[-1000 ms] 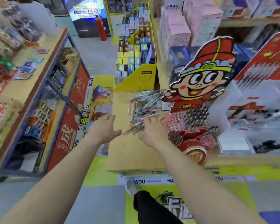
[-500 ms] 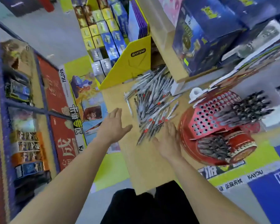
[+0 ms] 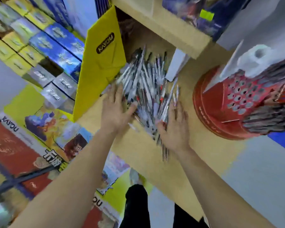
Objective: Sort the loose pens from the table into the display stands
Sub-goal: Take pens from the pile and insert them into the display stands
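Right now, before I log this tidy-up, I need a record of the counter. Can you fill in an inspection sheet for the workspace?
Surface: tan table, bare toward its near edge.
Job's things: loose pens heaped in a pile mid-table. The red display stand sits to their right with many holes unfilled and stocked pens in its lower part.
Clutter: white box behind the pile; yellow card display at its left.
Grippers: left hand and right hand lie flat on the pile, fingers spread.
Cables: nothing seen.
Surroundings: shop shelving with boxed goods; the frame is blurred.
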Demonstrator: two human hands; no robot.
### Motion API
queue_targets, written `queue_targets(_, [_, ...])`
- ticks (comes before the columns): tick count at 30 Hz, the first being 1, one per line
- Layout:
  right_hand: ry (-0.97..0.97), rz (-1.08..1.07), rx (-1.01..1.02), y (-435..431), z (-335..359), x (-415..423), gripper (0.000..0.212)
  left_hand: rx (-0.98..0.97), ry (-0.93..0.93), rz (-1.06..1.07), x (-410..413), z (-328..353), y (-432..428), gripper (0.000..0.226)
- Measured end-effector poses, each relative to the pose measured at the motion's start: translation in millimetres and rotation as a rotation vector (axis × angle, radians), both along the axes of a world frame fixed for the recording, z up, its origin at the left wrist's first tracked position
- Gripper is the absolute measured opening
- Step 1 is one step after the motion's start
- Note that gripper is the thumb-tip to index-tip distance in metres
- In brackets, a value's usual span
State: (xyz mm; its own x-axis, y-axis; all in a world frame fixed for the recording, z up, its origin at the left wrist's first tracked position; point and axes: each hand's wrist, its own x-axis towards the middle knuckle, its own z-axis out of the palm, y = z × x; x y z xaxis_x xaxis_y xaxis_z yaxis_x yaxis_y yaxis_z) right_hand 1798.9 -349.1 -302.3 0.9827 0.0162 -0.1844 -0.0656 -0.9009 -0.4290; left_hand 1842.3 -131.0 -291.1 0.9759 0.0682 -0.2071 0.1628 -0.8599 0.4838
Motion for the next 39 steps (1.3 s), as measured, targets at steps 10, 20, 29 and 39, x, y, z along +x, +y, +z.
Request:
queue_targets(10, [-0.032, 0.008, 0.005, 6, 2, -1, 0.085, -0.124, -0.176, -0.11, -28, -20, -9, 0.066])
queue_targets(20, [0.016, 0.129, -0.246, 7, -10, -63, 0.092, 0.031, -0.182, -0.162, -35, -24, -11, 0.066])
queue_targets(29, [0.035, 0.077, -0.236, -10, -9, -31, 0.081, -0.046, -0.133, -0.179, -39, -21, -11, 0.08])
queue_targets(39, [-0.009, 0.199, -0.045, -8, 2, -4, 0.083, -0.271, -0.129, -0.148, -46, -14, -7, 0.069])
